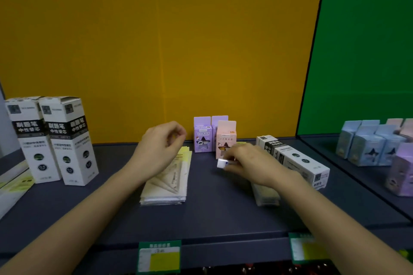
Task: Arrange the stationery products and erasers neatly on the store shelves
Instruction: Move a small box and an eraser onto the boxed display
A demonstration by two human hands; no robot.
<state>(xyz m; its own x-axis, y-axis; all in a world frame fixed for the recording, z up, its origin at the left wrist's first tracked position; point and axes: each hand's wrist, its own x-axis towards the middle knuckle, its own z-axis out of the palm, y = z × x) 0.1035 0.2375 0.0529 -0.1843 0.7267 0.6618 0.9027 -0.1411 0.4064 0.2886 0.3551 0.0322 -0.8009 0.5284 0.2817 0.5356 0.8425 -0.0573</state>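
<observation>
My right grip (248,163) pinches a small white eraser (221,163) just above the shelf (223,219), in front of the pink box (225,138); my left grip (161,143) hangs loosely curled over the packet stack (169,181), holding nothing that I can see (blur softens the fingertips); I judge I am placing the eraser; next it wants setting down square by the boxes, without nudging the pink one close behind.

Right hand (245,163) blurred, hides part of packet stack (266,195); small white item (221,163) it pinches unidentifiable. Price tag (159,257) print illegible. Purple box (402,169) cut by right edge.
</observation>
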